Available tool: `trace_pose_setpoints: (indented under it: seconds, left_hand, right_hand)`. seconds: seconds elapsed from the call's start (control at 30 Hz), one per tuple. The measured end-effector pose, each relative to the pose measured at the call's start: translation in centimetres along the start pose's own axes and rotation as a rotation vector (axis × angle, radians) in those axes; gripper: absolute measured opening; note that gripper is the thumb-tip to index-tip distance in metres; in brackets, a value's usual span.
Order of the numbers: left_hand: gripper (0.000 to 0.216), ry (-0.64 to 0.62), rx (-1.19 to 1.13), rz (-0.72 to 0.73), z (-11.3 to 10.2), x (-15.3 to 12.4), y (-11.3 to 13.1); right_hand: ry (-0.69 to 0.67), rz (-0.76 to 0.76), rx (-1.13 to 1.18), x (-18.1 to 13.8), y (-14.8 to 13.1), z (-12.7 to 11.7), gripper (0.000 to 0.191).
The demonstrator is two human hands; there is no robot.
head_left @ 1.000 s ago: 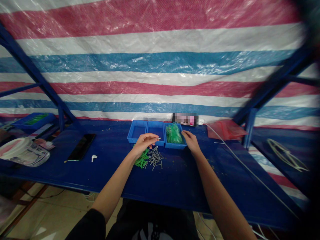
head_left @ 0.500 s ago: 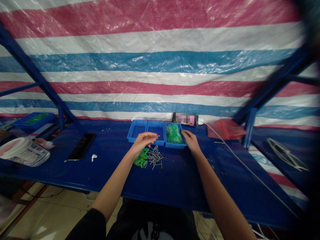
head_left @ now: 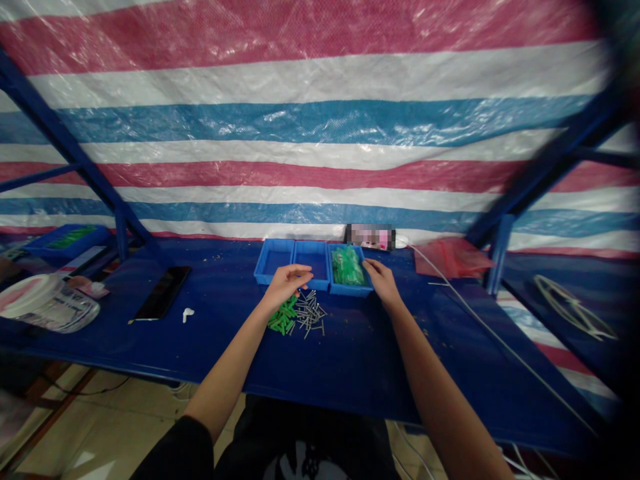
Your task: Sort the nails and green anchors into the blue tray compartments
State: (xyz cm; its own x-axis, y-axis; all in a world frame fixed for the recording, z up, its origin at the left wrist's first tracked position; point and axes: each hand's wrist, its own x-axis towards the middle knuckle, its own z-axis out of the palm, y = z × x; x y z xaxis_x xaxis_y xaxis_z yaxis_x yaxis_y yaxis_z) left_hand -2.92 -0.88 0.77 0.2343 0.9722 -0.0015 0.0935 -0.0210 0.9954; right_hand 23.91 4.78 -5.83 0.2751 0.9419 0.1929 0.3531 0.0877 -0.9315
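Blue-covered metal workbench [head_left: 210,353] standing before striped plastic tarpaulin [head_left: 320,73], left hand [head_left: 285,285] pressing its fingers together, right hand [head_left: 381,280] touching blue plastic tray [head_left: 353,292], grip unclear

"What sits along the back edge of the blue worktop [head_left: 350,373]?"
"Three blue plastic bins [head_left: 311,265] side by side, green plastic wall anchors [head_left: 347,265] in the rightmost, and a red plastic bag [head_left: 453,259] farther right."
"In front of the bins?"
"Loose steel nails [head_left: 310,312], just right of a loose green anchor pile [head_left: 283,315]."
"And left of those?"
"A black smartphone [head_left: 163,292], then a clear plastic tub [head_left: 47,303] at the left edge."
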Motion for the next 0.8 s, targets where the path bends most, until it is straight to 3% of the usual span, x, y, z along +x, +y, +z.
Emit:
trace_pose_setpoints:
  seconds: [0.17,0.27,0.4,0.8]
  left_hand:
    - [0.031,-0.114,0.251,0.178,0.3,-0.6,0.0]
    - [0.026,-0.293,0.461,0.315,0.6,-1.4,0.2]
    - [0.028,-0.523,0.647,0.383,0.8,-2.0,0.3]
    - [0.021,-0.567,0.898,0.429,1.2,-1.6,-1.1]
  right_hand:
    - [0.003,-0.006,-0.006,0.0,-0.1,0.0,0.040]
    - [-0.001,-0.008,-0.008,0.1,0.1,0.0,0.041]
    - [-0.002,-0.004,-0.012,0.1,0.1,0.0,0.043]
    - [0.003,-0.012,-0.010,0.0,0.0,0.0,0.042]
